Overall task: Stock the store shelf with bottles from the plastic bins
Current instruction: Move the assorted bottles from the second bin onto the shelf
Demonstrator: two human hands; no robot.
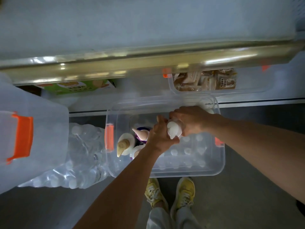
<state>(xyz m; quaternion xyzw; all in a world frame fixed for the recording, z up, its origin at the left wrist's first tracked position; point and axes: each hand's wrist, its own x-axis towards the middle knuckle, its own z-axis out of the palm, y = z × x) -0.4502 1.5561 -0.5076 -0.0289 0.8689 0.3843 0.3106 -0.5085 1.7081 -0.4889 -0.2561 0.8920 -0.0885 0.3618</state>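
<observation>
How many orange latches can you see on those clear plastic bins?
5: one on the near-left bin, two on the middle bin's ends, two on the bin under the shelf. Others may be hidden.

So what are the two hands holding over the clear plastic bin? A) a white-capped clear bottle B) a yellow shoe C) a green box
A: the left hand and right hand both grip a white-capped clear plastic bottle above the clear plastic bin.
</observation>
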